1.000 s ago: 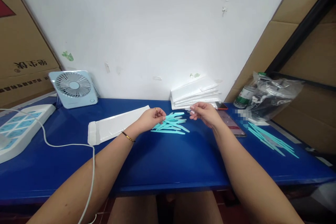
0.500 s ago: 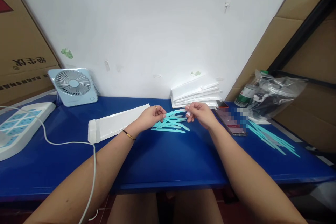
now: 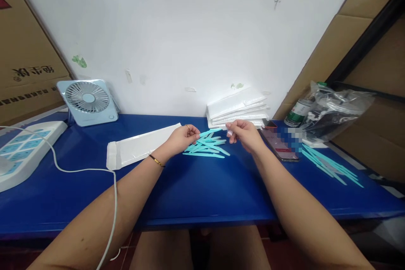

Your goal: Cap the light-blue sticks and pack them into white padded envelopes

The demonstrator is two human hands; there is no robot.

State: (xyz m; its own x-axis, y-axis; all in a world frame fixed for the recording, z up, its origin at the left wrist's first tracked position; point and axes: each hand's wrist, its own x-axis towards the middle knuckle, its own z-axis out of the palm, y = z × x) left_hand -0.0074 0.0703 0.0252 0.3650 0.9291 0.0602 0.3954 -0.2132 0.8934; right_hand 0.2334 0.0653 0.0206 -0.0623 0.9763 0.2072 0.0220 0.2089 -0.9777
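A small heap of thin turquoise sticks (image 3: 207,147) lies on the blue table (image 3: 202,190), between my two hands. My left hand (image 3: 182,138), with a ring and a wrist bracelet, has its fingers pinched on the left ends of some of those sticks. My right hand (image 3: 243,134) hovers just right of the heap with its fingers curled together in a pinch; whether it holds anything I cannot make out. A long white pouch (image 3: 141,147) lies flat to the left of my left hand.
A stack of white pouches (image 3: 237,109) stands by the wall. A phone (image 3: 280,145), more turquoise sticks (image 3: 329,164), a bottle (image 3: 297,113) and a plastic bag (image 3: 335,112) are at the right. A small fan (image 3: 87,102), a power strip (image 3: 22,152) and a white cable (image 3: 85,171) sit left.
My right hand moved left toward the heap, then lifted slightly back. My left hand stays pinched at the sticks' left ends. The view tilted a little.
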